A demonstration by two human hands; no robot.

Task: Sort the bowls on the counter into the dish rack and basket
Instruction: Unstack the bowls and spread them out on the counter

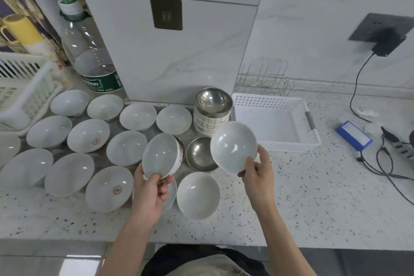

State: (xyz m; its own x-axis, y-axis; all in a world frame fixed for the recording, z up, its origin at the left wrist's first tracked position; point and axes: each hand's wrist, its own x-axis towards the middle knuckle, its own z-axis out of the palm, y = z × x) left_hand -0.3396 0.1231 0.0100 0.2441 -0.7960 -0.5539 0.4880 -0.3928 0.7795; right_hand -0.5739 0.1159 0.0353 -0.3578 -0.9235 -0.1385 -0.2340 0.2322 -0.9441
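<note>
The white basket (277, 123) at middle right is empty. Many bowls (74, 175) fill the lower left. Each hand pinches one bowl's rim: left hand (152, 190), right hand (255, 170). Lower them in gently, one at a time.

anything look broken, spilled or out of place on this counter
Nothing looks broken or spilled. The one oddity is the blue battery pack with loose black cables lying on the counter right of the white basket, in a dish-sorting area. Both hands hold tilted white bowls, left hand and right hand.
</note>
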